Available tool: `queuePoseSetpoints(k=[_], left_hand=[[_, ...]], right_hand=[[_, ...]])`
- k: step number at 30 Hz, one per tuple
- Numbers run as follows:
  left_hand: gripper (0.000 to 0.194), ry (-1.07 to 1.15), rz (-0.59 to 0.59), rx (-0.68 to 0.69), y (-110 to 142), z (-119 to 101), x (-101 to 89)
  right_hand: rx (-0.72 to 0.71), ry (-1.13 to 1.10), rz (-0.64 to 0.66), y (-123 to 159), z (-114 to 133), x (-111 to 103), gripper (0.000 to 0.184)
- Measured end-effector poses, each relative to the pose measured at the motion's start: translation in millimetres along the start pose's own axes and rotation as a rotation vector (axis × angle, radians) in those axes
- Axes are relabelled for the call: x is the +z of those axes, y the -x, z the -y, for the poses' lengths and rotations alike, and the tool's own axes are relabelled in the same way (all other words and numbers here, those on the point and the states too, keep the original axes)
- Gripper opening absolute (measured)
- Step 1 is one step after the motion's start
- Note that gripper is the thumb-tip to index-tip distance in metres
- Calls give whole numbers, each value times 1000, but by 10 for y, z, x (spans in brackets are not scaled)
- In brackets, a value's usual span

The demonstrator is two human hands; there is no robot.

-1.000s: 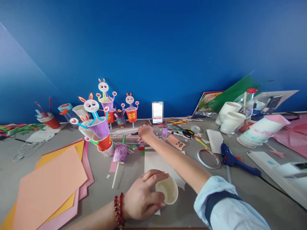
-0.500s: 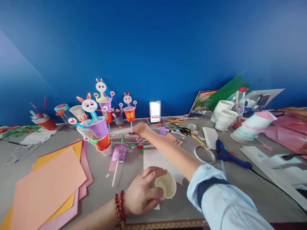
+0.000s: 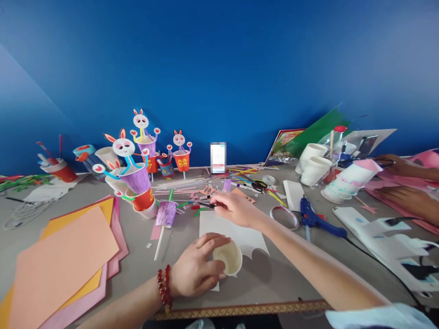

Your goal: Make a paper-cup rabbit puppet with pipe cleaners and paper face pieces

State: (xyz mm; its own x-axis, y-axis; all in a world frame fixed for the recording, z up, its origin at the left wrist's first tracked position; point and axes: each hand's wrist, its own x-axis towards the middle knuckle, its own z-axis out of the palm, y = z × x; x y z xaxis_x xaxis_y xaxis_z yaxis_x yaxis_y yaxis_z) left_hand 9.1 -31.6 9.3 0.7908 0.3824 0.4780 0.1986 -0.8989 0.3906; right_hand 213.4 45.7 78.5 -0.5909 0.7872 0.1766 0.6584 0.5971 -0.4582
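Observation:
My left hand (image 3: 194, 267), with a red bead bracelet (image 3: 164, 288) at its wrist, is closed on the rim of a white paper cup (image 3: 233, 257) near the table's front. The cup's open mouth faces me. Beyond it, my right hand (image 3: 235, 208) pinches a slim dark pen (image 3: 206, 204) pointing left; its exact type is too small to make out. Between my hands lies a sheet of white paper (image 3: 236, 228) with curved cutouts along its near edge. Left of the paper is a purple-coloured cup (image 3: 167, 214) on a white stick.
Stacked coloured sheets (image 3: 68, 260) lie at left, near rabbit-decorated cups (image 3: 137, 179). At right are a blue glue gun (image 3: 320, 221), a tape roll (image 3: 284, 218), a white power strip (image 3: 373, 242) and another person's hands (image 3: 408, 201) on pink material. Scissors (image 3: 259, 185) lie farther back.
My right hand has drawn back toward me from the pile of sticks and scraps, bringing the pen. My left hand keeps its hold on the cup. Another person's hands show more at right.

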Motion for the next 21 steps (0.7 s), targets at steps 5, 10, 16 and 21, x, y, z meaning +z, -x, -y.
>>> queuePoseSetpoints(k=[5,10,16,21], left_hand=[[14,-25,20,-4,8,-1,-10],[22,-48,27,-2,-1,-3,-11],[26,-63,16,21,-4,-16,-7],[28,-60,39,6,-1,-26,-22]], right_hand=[[158,-323,-5,521,-213,37,16],[220,-376,8,678,-247,64,15],[189,-359,-19,708,-225,85,16],[185,-357,-9,757,-174,45,17]])
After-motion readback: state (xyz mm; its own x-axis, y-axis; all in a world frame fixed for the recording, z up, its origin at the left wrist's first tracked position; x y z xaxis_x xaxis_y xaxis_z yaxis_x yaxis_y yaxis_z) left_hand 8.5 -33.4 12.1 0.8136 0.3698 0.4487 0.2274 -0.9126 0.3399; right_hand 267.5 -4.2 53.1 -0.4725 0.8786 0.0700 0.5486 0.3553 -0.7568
